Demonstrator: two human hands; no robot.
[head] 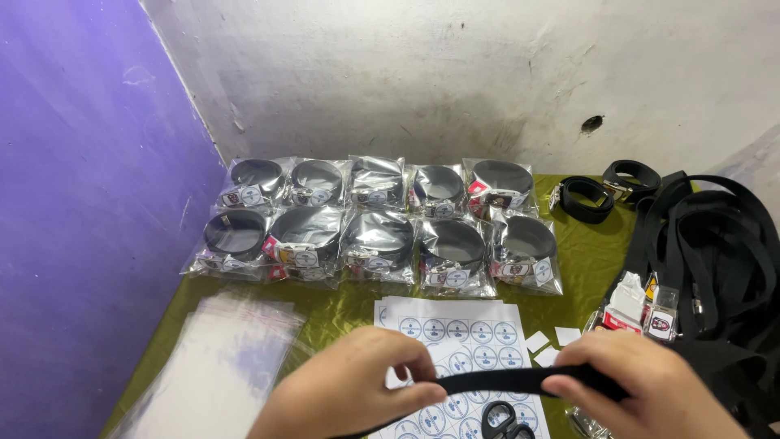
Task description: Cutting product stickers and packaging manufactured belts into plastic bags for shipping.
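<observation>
Black strap (508, 380), flat and narrow, runs between both hands just above the sticker sheet (455, 337). The left hand (349, 390) pinches it between thumb and fingers at one end; the right hand (642, 390) closes around the other end, so both are grasping the same strap and holding it stretched over the sheet. A pair of scissors (504, 423) lies on the near part of the sheet, just under the strap.

Beyond the sheet, ten clear bags with coiled belts (382, 223) sit in two rows of five against the wall; these look finished, each with a round sticker on it. Left of the sheet lies a stack of empty clear bags (219, 366), not yet filled. Right of the sheet a heap of loose black straps (715, 252) waits, with two bare coiled belts (605, 191) beyond it, unbagged. Judging by the heap and the spare bags, a good share is packed but much is left.
</observation>
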